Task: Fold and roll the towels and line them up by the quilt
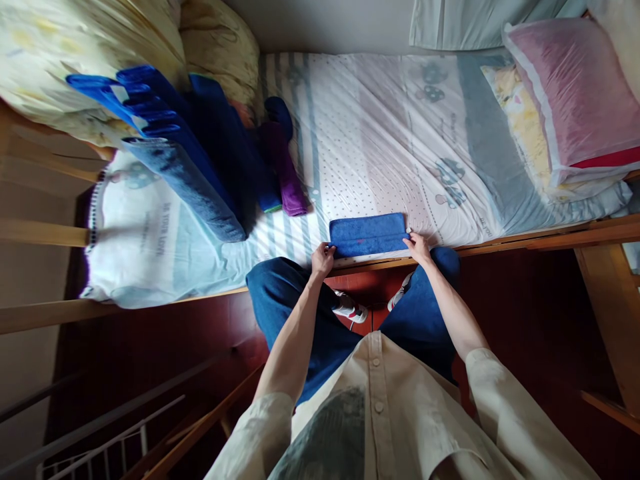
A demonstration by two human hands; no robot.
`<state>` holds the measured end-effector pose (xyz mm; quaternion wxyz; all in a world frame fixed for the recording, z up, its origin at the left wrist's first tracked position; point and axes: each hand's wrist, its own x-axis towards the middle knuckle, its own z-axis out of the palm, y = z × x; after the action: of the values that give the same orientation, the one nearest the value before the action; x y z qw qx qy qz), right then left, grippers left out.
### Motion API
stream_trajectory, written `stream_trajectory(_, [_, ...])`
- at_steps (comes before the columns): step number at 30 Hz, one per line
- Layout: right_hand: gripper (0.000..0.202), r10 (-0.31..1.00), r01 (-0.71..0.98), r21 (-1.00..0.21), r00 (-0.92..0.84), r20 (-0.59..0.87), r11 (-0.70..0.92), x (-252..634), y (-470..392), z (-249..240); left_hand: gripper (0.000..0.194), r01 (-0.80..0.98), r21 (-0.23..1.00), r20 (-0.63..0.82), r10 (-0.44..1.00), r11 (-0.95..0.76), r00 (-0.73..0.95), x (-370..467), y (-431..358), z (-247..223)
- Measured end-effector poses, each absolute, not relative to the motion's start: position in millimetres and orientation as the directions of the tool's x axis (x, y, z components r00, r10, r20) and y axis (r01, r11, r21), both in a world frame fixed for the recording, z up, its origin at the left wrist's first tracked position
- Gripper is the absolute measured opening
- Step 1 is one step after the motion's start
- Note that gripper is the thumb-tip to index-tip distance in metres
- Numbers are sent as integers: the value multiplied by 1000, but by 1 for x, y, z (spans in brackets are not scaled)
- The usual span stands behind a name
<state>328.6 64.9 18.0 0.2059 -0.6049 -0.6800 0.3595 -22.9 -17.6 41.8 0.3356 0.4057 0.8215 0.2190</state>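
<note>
A small blue towel [369,233], folded into a long flat strip, lies on the near edge of the bed. My left hand [323,259] pinches its near left corner. At the opposite end, my right hand [418,247] grips the near right corner, close to a small white tag. Farther left on the bed are several folded or rolled towels: a grey-blue roll [185,187], bright blue folded ones [155,110], a dark navy one [227,147] and a purple roll [286,167].
A patterned sheet [370,127] covers the bed. Pale yellow bedding [220,40] is heaped at the back left, and a pink pillow [580,93] in a clear cover sits at the right. A wooden rail [550,237] runs along the bed's front; a white wire rack [115,447] stands at lower left.
</note>
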Motion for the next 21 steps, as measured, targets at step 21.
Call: stream_trajectory(21, [31, 984, 700, -703, -177, 1, 127, 324, 57, 38, 29, 644, 611, -217, 880, 460, -422, -19, -27, 54])
